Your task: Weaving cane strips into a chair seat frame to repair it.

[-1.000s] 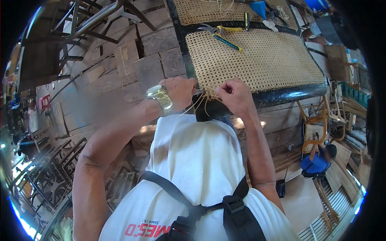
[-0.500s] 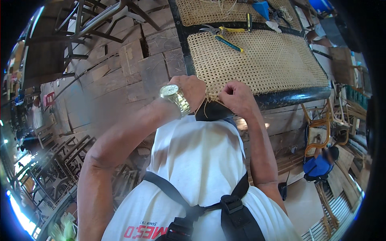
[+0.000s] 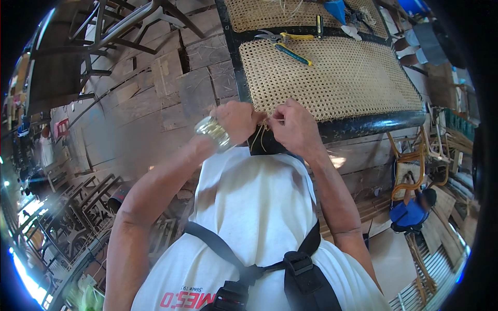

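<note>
A woven cane seat panel (image 3: pixel 337 78) in a black frame (image 3: pixel 373 123) lies in front of me. My left hand (image 3: pixel 236 120), with a metal watch on its wrist, and my right hand (image 3: pixel 294 127) meet at the panel's near edge. Both pinch thin pale cane strands (image 3: pixel 262 135) that hang down from the weave between them. The fingertips hide where the strands enter the weave.
Pliers with yellow handles (image 3: pixel 280 37) and a yellow-and-blue tool (image 3: pixel 293 54) lie on the far part of the panel. A second cane panel (image 3: pixel 270 11) sits beyond. Wooden blocks (image 3: pixel 171 83) cover the floor at left; a person in blue (image 3: pixel 412 212) crouches lower right by a chair frame.
Both hands have stayed at the panel's near edge. The left wrist has turned and dropped slightly, and the hands have drawn closer together on the strands.
</note>
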Demonstrator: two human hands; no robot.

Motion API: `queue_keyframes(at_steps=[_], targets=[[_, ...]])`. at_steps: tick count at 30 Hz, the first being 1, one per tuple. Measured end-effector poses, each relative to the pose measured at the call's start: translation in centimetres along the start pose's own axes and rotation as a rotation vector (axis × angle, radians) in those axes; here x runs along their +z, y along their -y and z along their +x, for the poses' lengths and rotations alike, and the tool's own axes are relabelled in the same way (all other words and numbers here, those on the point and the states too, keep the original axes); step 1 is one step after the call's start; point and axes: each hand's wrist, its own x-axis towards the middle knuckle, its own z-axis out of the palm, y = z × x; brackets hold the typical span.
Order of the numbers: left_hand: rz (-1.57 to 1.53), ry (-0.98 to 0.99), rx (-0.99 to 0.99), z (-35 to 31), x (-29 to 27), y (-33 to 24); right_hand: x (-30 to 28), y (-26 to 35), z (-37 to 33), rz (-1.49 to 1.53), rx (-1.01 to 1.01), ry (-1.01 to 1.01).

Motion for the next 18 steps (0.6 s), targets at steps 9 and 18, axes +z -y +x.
queue_keyframes(at_steps=[9,18], targets=[[0.355,-0.218,0.23,1.8,-4.9,4.5,2.8,-0.8,-1.5,-0.271,0.017,-0.258],[-0.128,-0.337,0.327,-3.1,-11.9,6.6,-0.7,1.2,0.9,0.565,-0.099,0.041]])
